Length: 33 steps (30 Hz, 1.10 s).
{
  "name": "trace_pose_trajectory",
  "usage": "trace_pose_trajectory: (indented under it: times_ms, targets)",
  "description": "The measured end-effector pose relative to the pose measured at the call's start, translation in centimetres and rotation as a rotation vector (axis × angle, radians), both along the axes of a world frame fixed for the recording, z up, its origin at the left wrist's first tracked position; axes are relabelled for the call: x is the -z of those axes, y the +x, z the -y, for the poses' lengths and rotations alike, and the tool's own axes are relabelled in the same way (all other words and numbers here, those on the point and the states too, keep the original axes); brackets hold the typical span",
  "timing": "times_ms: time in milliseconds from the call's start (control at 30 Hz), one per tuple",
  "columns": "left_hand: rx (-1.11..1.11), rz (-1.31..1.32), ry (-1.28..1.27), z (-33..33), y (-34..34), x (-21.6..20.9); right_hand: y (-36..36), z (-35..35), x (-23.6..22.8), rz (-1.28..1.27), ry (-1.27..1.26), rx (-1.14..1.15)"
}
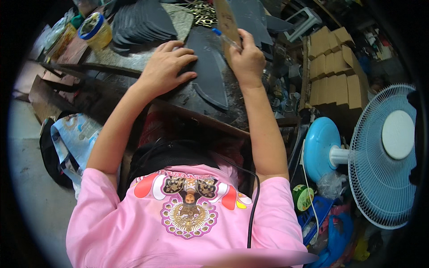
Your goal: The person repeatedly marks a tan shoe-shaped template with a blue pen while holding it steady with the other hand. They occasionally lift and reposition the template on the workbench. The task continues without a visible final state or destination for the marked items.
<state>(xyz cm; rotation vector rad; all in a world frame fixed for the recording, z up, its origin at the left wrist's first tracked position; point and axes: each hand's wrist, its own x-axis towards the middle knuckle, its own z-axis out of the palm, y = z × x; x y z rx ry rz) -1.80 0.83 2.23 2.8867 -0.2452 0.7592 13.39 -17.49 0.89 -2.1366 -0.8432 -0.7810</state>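
My left hand (169,64) lies with its fingers spread at the left edge of a dark grey curved sheet piece (208,60) on the worktable. My right hand (248,60) is closed around a clear pen (227,39) with a blue end. The same hand also grips a long flat tan board (227,18), which stands tilted at the right of the grey piece. Most of the pen's lower part is hidden by my fingers. At the far left, a fanned stack of similar dark grey pieces (143,24) lies on the table.
A blue-lidded jar (95,33) stands left of the stack. Gold-and-black patterned pieces (203,16) lie at the far middle. Brown cardboard boxes (333,67) are stacked on the right, with a white-and-blue fan (380,156) nearer. A cable (255,192) runs down my front.
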Motion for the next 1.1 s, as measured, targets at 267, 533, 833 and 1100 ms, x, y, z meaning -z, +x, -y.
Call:
trace_pose_trajectory:
  times_ms: [267, 533, 833, 1100]
  targets:
    - [-0.036, 0.038, 0.001, -0.1, 0.1, 2.0, -1.6, 1.0, -1.9, -0.426, 0.235, -0.497]
    - [-0.036, 0.074, -0.048, 0.0, -0.1, 2.0, -4.4, 1.2, -0.3, -0.647, 0.0, -0.371]
    - [-0.095, 0.111, -0.099, 0.3, 0.1, 2.1, -6.8, 2.1, -1.0, -0.426, -0.31, -0.195]
    - [-0.091, 0.136, -0.084, 0.2, 0.2, 2.3, -6.8, 2.0, -0.5, -0.369, -0.37, -0.158]
